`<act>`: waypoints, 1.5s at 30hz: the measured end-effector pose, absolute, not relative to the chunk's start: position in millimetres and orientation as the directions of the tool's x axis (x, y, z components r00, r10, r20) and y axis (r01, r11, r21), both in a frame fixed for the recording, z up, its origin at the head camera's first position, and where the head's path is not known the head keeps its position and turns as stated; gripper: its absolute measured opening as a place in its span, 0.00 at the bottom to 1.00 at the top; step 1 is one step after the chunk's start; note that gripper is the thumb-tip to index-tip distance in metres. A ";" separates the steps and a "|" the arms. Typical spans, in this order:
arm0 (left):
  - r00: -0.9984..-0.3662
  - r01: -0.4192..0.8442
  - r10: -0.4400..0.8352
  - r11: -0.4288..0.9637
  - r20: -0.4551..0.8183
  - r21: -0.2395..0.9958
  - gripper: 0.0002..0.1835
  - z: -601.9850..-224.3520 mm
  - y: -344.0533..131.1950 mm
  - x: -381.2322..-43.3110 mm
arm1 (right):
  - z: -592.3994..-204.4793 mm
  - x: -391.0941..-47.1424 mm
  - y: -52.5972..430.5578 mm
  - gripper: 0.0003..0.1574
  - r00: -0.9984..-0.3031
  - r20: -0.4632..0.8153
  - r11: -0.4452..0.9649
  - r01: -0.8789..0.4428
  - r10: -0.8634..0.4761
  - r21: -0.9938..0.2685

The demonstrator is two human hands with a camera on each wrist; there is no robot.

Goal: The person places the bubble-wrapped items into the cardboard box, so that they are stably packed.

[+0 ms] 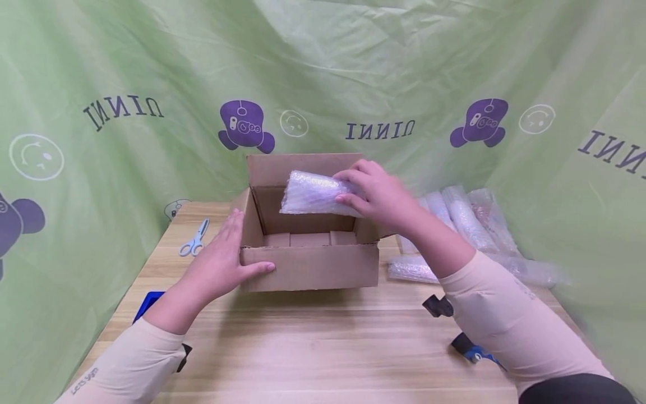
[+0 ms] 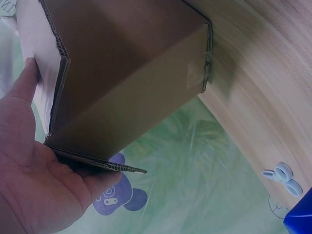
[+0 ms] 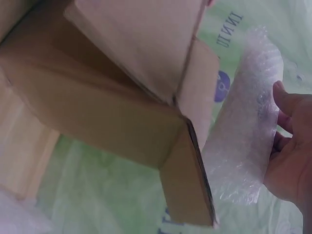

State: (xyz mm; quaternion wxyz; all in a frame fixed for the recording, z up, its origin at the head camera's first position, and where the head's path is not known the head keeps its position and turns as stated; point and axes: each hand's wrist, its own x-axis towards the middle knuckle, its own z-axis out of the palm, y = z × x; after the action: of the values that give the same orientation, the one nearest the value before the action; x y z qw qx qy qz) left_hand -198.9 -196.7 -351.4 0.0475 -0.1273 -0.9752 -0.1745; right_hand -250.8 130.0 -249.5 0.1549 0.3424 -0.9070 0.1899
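An open cardboard box (image 1: pixel 309 268) stands on the table, its flaps spread outward. My left hand (image 1: pixel 216 264) lies at its near left corner, thumb straight along the front flap and fingers straight against the left flap. In the left wrist view, the thumb rests on one flap (image 2: pixel 44 73) and the fingers reach behind another. Above the box opening, my right hand (image 1: pixel 375 193) grips one end of a bubble-wrapped bundle (image 1: pixel 310 193), held roughly level. The right wrist view shows thumb and fingers on the side of the bubble wrap (image 3: pixel 243 122); what it encloses is hidden.
Several more bubble-wrapped bundles (image 1: pixel 466 219) lie at the right back, partly behind my right arm. Light-blue scissors (image 1: pixel 194 240) lie left of the box. A blue object (image 1: pixel 147 304) shows beside my left forearm. Green printed cloth (image 1: pixel 323 73) hangs around the table.
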 end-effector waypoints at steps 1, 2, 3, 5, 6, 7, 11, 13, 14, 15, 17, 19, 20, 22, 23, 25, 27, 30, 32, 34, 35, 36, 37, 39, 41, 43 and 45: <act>-0.963 0.266 0.233 0.906 0.135 0.330 0.72 -351.5 -196.8 -198.7 | -251.6 -251.5 126.5 0.26 -0.716 0.405 0.691 -0.683 -0.569 -0.237; -0.963 0.265 0.233 0.905 0.134 0.331 0.71 -351.5 -196.9 -198.5 | -254.1 -252.2 123.2 0.26 -0.713 0.399 0.687 -0.688 -0.577 -0.236; -0.963 0.266 0.235 0.905 0.131 0.333 0.71 -351.6 -197.0 -198.2 | -256.4 -252.5 119.8 0.26 -0.710 0.394 0.682 -0.692 -0.584 -0.235; -0.963 0.267 0.237 0.904 0.128 0.333 0.71 -351.8 -197.4 -198.0 | -261.1 -253.4 113.6 0.25 -0.702 0.384 0.669 -0.703 -0.599 -0.242; -0.963 0.267 0.237 0.905 0.127 0.332 0.71 -351.7 -197.3 -197.8 | -263.5 -253.8 110.6 0.25 -0.700 0.379 0.664 -0.706 -0.605 -0.244; -0.963 0.266 0.237 0.905 0.126 0.332 0.71 -351.6 -197.4 -197.7 | -265.9 -254.3 107.8 0.24 -0.700 0.372 0.662 -0.708 -0.610 -0.247; -0.964 0.264 0.235 0.906 0.124 0.330 0.71 -351.0 -197.3 -197.5 | -274.3 -256.0 98.0 0.24 -0.700 0.349 0.665 -0.709 -0.623 -0.236; -0.964 0.264 0.237 0.906 0.123 0.331 0.71 -350.7 -197.2 -197.7 | -277.8 -256.4 94.3 0.24 -0.701 0.341 0.668 -0.708 -0.626 -0.229; -0.963 0.266 0.237 0.905 0.124 0.331 0.71 -350.4 -197.0 -197.7 | -279.6 -256.4 92.7 0.24 -0.704 0.335 0.671 -0.706 -0.626 -0.226; -0.963 0.267 0.238 0.905 0.125 0.332 0.71 -350.2 -196.7 -197.7 | -281.4 -256.2 91.2 0.24 -0.707 0.330 0.675 -0.703 -0.626 -0.224; -0.962 0.269 0.239 0.903 0.130 0.334 0.71 -350.2 -196.1 -198.0 | -285.6 -255.7 89.2 0.25 -0.717 0.310 0.685 -0.693 -0.624 -0.225; -0.962 0.270 0.239 0.904 0.134 0.331 0.71 -350.4 -196.0 -198.2 | -290.5 -255.5 87.4 0.25 -0.728 0.286 0.694 -0.683 -0.623 -0.227; -0.962 0.270 0.237 0.904 0.137 0.332 0.71 -350.3 -195.8 -198.2 | -292.9 -255.3 86.6 0.25 -0.733 0.275 0.698 -0.678 -0.622 -0.228; -0.962 0.268 0.235 0.904 0.138 0.333 0.71 -350.8 -196.4 -198.3 | -297.1 -255.1 85.2 0.24 -0.740 0.257 0.704 -0.671 -0.621 -0.232; -0.963 0.267 0.234 0.905 0.135 0.332 0.71 -350.9 -196.8 -198.2 | -298.9 -254.8 84.5 0.24 -0.743 0.248 0.706 -0.668 -0.621 -0.234; -0.963 0.266 0.235 0.905 0.131 0.333 0.71 -350.9 -197.1 -197.8 | -301.9 -254.2 83.3 0.24 -0.750 0.233 0.712 -0.661 -0.619 -0.237; -0.963 0.269 0.239 0.904 0.127 0.332 0.71 -351.1 -197.8 -197.8 | -304.2 -253.7 82.5 0.25 -0.760 0.215 0.720 -0.650 -0.613 -0.243; -0.961 0.273 0.245 0.903 0.124 0.331 0.71 -350.7 -197.6 -197.3 | -306.5 -253.3 81.7 0.26 -0.771 0.192 0.732 -0.636 -0.607 -0.243; -0.961 0.275 0.247 0.903 0.124 0.330 0.71 -350.6 -197.6 -197.3 | -307.8 -253.3 81.7 0.26 -0.774 0.184 0.735 -0.633 -0.605 -0.244; -0.961 0.276 0.248 0.903 0.124 0.329 0.70 -350.4 -197.3 -197.2 | -309.0 -253.4 81.8 0.25 -0.773 0.181 0.733 -0.634 -0.608 -0.245; -0.961 0.276 0.248 0.903 0.125 0.328 0.70 -350.4 -197.2 -197.3 | -309.3 -253.2 82.1 0.25 -0.770 0.182 0.730 -0.638 -0.612 -0.246; -0.960 0.277 0.249 0.903 0.126 0.328 0.70 -350.3 -197.1 -197.3 | -309.6 -253.1 82.3 0.24 -0.767 0.182 0.726 -0.641 -0.615 -0.250; -0.960 0.277 0.248 0.903 0.126 0.328 0.70 -350.3 -197.1 -197.3 | -309.8 -252.9 82.4 0.24 -0.765 0.181 0.722 -0.644 -0.619 -0.252; -0.960 0.277 0.247 0.903 0.129 0.329 0.70 -350.3 -197.3 -197.1 | -310.2 -252.6 83.0 0.22 -0.759 0.181 0.715 -0.650 -0.625 -0.256; -0.960 0.276 0.246 0.902 0.131 0.332 0.70 -350.5 -197.4 -196.9 | -309.9 -252.0 84.3 0.21 -0.756 0.184 0.710 -0.654 -0.628 -0.262; -0.961 0.276 0.245 0.901 0.132 0.336 0.70 -350.5 -197.5 -196.6 | -309.2 -251.7 86.5 0.20 -0.756 0.189 0.708 -0.653 -0.626 -0.269; -0.961 0.275 0.244 0.900 0.132 0.337 0.70 -350.7 -197.4 -196.6 | -307.5 -252.0 90.2 0.20 -0.755 0.199 0.703 -0.654 -0.624 -0.279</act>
State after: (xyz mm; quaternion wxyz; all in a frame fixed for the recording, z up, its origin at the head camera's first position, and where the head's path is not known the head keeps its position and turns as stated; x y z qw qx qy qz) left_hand -196.6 -197.4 -350.7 0.0431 -0.1332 -0.9738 -0.1790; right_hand -252.0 90.2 -307.5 0.0444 0.3469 -0.9216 0.1682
